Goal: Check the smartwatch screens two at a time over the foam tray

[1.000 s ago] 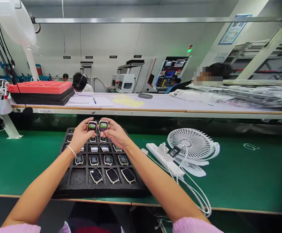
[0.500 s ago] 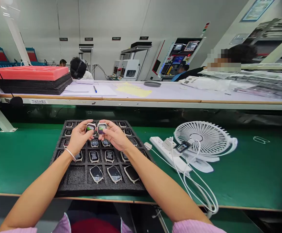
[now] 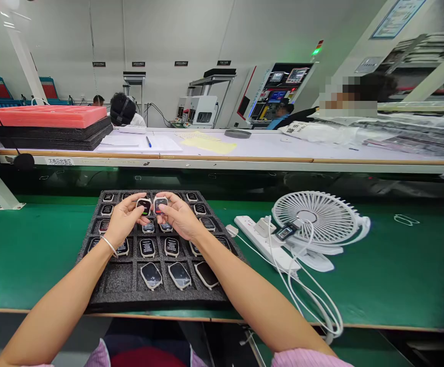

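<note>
My left hand point(image 3: 127, 218) is closed around a smartwatch case point(image 3: 144, 205), its thumb on the lit screen. Just beside it, my right hand point(image 3: 179, 216) grips another smartwatch case point(image 3: 161, 205), with the thumb at the lower part of its display. Both watches are held side by side above the far half of a black foam tray point(image 3: 116, 300). Rows of strapless watch cases lie in the tray's pockets, several with lit text, such as the watch point(image 3: 147, 247) near the middle. Dark-screened watches point(image 3: 179, 275) lie in the nearest row. My forearms hide some pockets.
Right of the tray, a white power strip point(image 3: 252, 228) with cables lies by a white fan point(image 3: 317, 219); a small black device point(image 3: 286, 232) rests there. A raised shelf point(image 3: 206, 164) runs behind, carrying red and black trays point(image 3: 46, 117). Other people sit beyond it.
The displays on both held watches have changed; the right one now shows red at its bottom instead of green. Both hands stay almost in place, and the view has shifted slightly.
</note>
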The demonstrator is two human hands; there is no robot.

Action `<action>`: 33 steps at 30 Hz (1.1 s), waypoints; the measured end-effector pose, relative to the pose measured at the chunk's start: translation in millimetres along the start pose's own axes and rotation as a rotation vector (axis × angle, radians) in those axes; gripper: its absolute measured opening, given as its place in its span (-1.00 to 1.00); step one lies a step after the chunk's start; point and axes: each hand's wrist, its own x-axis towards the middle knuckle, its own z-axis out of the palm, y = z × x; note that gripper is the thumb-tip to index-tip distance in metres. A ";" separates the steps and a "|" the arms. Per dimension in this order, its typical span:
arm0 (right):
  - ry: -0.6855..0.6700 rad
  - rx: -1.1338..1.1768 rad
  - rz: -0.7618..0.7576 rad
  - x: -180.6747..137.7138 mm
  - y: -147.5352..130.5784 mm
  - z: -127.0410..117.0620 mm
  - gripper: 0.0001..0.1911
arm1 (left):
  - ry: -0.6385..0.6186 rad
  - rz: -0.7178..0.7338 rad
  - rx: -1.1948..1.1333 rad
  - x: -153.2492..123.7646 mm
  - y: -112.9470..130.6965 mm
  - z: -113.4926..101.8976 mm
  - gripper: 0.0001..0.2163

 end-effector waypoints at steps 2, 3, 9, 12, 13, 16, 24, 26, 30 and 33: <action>-0.004 0.003 0.005 -0.6 0.7 -0.7 -0.60 | -0.006 -0.011 -0.012 -0.5 0.4 0.4 -0.51; -0.009 0.008 0.011 -0.9 1.3 -1.1 -0.60 | -0.008 -0.020 -0.022 -0.8 0.2 0.5 -0.50; 0.019 0.081 0.069 -2.0 7.7 -1.6 -0.52 | 0.008 -0.129 -0.109 -2.0 -3.6 -0.8 -0.46; 0.033 0.100 0.102 -3.2 8.9 -0.4 -0.51 | 0.030 -0.183 -0.149 -2.9 -4.4 -1.2 -0.47; 0.034 0.103 0.109 -3.8 8.7 -0.1 -0.51 | 0.034 -0.194 -0.157 -3.2 -4.3 -1.1 -0.47; 0.043 0.100 0.122 -5.3 7.0 0.3 -0.50 | 0.039 -0.211 -0.175 -4.0 -3.7 -1.0 -0.49; 0.081 0.067 0.144 -6.0 3.9 0.1 -0.52 | 0.028 -0.243 -0.175 -4.2 -5.5 -1.9 -0.54; 0.085 0.061 0.142 -6.2 4.1 -0.2 -0.53 | 0.028 -0.253 -0.180 -3.8 -5.5 -2.0 -0.56; 0.084 0.051 0.145 -5.8 6.2 -1.5 -0.56 | 0.033 -0.266 -0.198 -2.6 -6.0 -2.5 -0.61; 0.098 0.041 0.153 -4.9 7.7 -2.8 -0.57 | 0.036 -0.261 -0.201 -1.6 -7.4 -3.0 -0.63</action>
